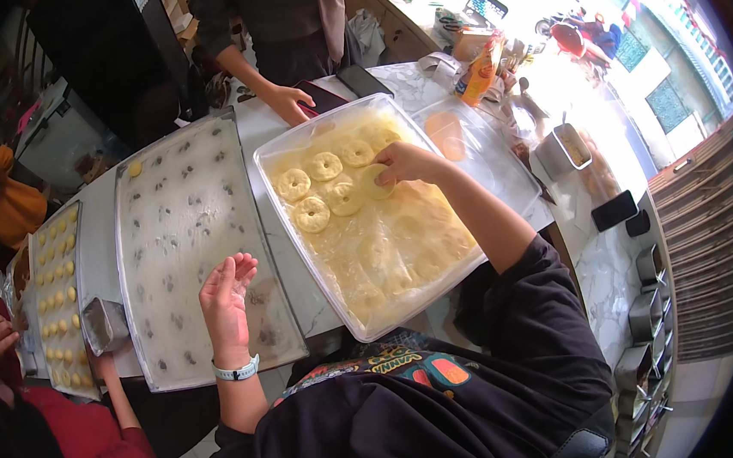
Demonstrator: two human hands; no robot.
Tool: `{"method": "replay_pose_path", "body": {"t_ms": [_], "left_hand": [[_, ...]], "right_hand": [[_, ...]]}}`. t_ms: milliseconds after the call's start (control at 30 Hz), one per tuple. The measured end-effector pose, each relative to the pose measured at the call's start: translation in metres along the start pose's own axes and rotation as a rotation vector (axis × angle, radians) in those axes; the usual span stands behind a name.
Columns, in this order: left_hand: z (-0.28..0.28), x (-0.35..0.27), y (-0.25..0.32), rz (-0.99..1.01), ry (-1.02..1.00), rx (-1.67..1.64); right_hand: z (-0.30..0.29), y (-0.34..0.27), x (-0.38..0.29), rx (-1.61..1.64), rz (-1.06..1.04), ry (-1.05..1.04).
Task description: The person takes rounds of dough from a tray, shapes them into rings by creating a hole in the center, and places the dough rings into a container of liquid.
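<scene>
My right hand (405, 163) is over a plastic tub (367, 333), with its thumb and fingers on the edge of a pale yellow dough round (376, 183). My fingers hide part of that round. Beside it in the tub lie several ring-shaped pieces of dough (312, 214), each dimpled with a central hole. Crumpled clear plastic film (375, 254) covers the near part, with more dough showing faintly beneath. My left hand (227, 301), palm turned inward and dusted white, hovers empty above the near right part of a large baking sheet (182, 263) marked with dark spots.
One small yellow dough piece (135, 169) sits on the sheet's far corner. At left, a co-worker in red reaches by a metal loaf tin (105, 324) and a filled tray (58, 285). Another person's hand (289, 103) rests near phones (364, 80). A clear lid (483, 149) lies right.
</scene>
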State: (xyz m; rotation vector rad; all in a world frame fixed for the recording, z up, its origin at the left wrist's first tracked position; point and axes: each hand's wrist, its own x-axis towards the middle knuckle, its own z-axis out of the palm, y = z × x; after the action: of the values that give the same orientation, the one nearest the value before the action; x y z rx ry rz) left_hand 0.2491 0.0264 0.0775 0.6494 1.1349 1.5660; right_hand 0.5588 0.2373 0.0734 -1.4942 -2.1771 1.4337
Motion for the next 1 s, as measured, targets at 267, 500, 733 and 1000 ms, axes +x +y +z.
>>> {"method": "replay_pose_path", "body": {"t_ms": [267,500,733,1000], "left_hand": [[-0.009,0.004,-0.001,-0.006,0.038,-0.016],[-0.059,0.018,0.001,0.069,0.163,0.077],[-0.290,0.031,0.079,0.711,0.945,1.230],[-0.299,0.042,0.128,-0.272,0.420,1.749]], "right_hand": [[-0.014,-0.007,-0.019,-0.368,-0.136,0.374],[-0.009,-0.034,-0.052,-0.438,-0.167,0.415],[0.001,-0.070,-0.093,-0.289,-0.287,0.543],[0.058,-0.127,-0.148,-0.066,-0.345,0.702]]}}
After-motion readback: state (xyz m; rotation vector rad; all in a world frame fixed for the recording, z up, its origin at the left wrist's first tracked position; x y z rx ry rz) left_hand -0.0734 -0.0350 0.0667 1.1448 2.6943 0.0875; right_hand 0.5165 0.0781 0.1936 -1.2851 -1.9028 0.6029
